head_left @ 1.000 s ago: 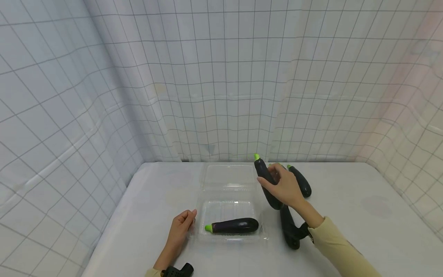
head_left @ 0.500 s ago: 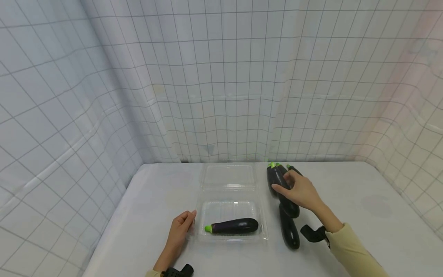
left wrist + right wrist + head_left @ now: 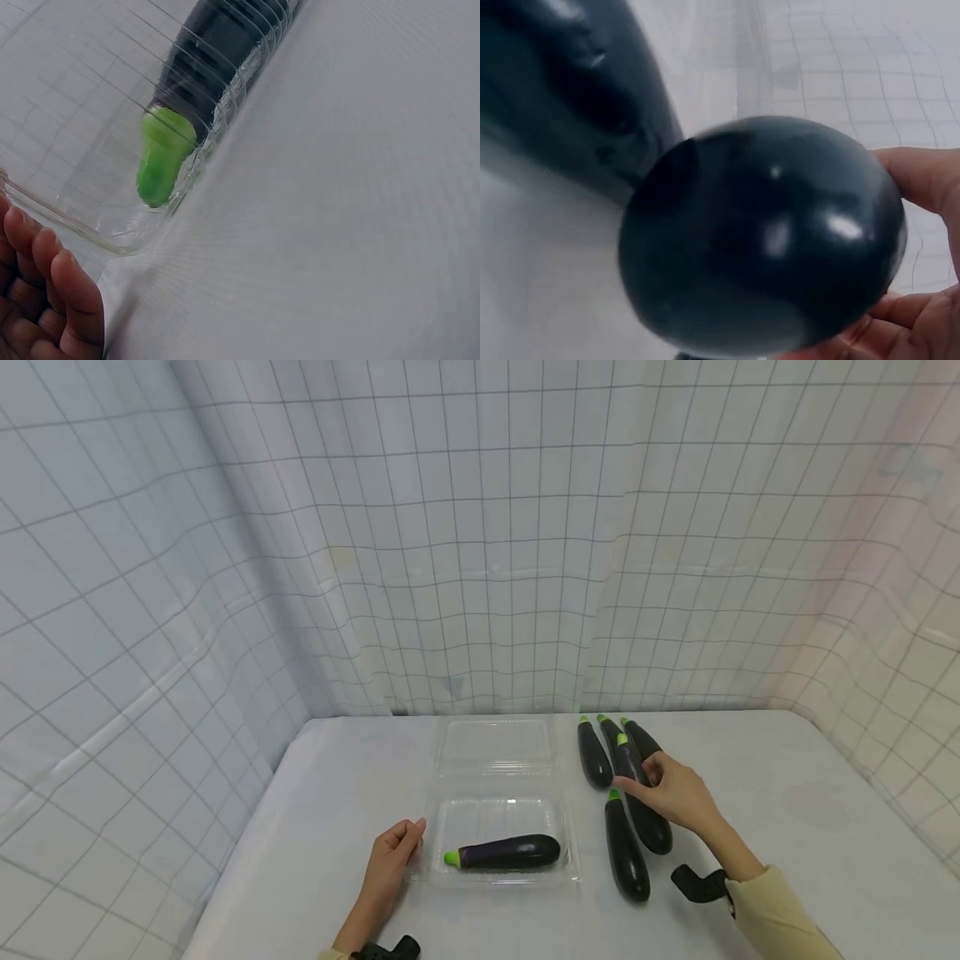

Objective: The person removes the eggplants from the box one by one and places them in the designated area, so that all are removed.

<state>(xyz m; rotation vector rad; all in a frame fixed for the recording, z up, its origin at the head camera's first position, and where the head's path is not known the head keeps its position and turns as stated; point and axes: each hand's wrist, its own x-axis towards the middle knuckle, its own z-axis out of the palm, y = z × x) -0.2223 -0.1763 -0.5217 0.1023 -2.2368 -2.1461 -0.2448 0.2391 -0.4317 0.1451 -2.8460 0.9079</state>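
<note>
My right hand (image 3: pixel 675 793) grips a dark eggplant (image 3: pixel 647 818) with a green stem end, thumb on one side and fingers on the other. In the right wrist view the rounded end of the held eggplant (image 3: pixel 765 240) fills the middle. My left hand (image 3: pixel 392 856), its fingers curled, pinches the left rim of an open clear plastic clamshell box (image 3: pixel 495 814). One eggplant (image 3: pixel 510 852) lies crosswise along the near side of the box, green stem to the left. In the left wrist view its stem end (image 3: pixel 165 154) shows through the clear wall, near my curled fingers (image 3: pixel 75 292).
Another eggplant (image 3: pixel 627 852) lies on the white table (image 3: pixel 787 827), right of the box. Several more lie behind, including an eggplant (image 3: pixel 595 753) at the left of that group. The box's lid (image 3: pixel 495 745) is folded back. A checked white curtain (image 3: pixel 480 568) surrounds the table.
My right hand has carried the eggplant down, nearer and to the right, from beside the lid to next to the other eggplants. My left hand has stayed at the box rim.
</note>
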